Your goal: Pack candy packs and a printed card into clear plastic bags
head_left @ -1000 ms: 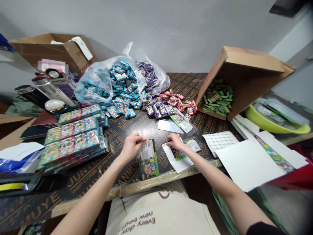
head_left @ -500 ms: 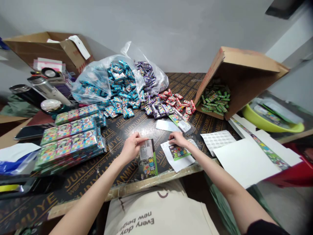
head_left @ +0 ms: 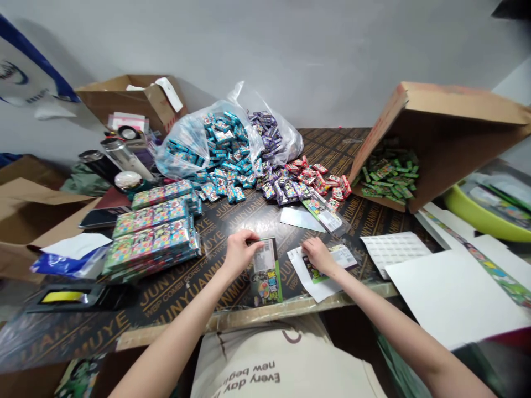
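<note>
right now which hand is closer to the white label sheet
Right. The right hand is left of the white label sheet, a short way off; the left hand is farther left, beyond the right hand.

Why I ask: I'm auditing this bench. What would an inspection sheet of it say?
surface: black plywood board with gold lettering.
job's things: barcoded printed card; green printed card on a white sheet.
clutter: clear plastic bag of blue packets, loose red packets, bagged stacks, tipped cardboard box of green packets.
hands: left hand at the barcoded card's top edge; right hand on the green card.
cables: nothing seen.
surroundings: grey wall, lime-green basin.
</note>
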A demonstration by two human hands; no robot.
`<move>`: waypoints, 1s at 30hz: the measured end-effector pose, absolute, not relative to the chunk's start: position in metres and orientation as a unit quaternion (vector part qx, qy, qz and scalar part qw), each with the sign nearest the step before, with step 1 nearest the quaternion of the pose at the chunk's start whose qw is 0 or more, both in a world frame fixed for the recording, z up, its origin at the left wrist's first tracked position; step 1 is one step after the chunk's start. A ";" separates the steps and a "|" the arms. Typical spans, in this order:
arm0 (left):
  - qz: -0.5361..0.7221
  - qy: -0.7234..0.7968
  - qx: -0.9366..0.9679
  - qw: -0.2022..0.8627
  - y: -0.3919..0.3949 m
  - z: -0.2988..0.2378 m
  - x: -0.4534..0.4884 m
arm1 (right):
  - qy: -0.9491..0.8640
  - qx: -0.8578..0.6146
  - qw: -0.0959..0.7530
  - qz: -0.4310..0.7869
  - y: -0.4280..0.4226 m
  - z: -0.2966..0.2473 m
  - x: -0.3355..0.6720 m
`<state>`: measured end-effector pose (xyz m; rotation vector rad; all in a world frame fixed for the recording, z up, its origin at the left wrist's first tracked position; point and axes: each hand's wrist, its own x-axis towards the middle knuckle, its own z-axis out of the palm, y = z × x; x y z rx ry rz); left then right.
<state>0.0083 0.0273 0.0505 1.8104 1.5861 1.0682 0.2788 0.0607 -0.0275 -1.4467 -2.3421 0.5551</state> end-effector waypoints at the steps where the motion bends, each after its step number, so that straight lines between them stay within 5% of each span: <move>1: 0.390 0.585 0.666 0.248 0.027 0.051 0.008 | -0.813 -0.518 0.175 0.202 0.060 -0.028 0.280; 7: 0.379 0.560 0.685 0.272 0.027 0.057 0.000 | -0.763 -0.533 0.215 0.296 0.080 0.010 0.277; 11: 0.380 0.555 0.666 0.321 0.024 0.059 -0.004 | -0.720 -0.408 0.302 0.472 0.087 0.066 0.229; 16: 0.400 0.577 0.629 0.333 0.019 0.061 -0.003 | -0.710 -0.324 0.191 0.596 0.087 0.095 0.169; 20: 0.411 0.571 0.642 0.306 0.015 0.063 0.000 | -0.704 -0.322 0.154 0.614 0.092 0.086 0.159; 30: 0.385 0.583 0.688 0.196 0.014 0.056 0.011 | -0.670 -0.391 0.225 0.590 0.093 0.057 0.155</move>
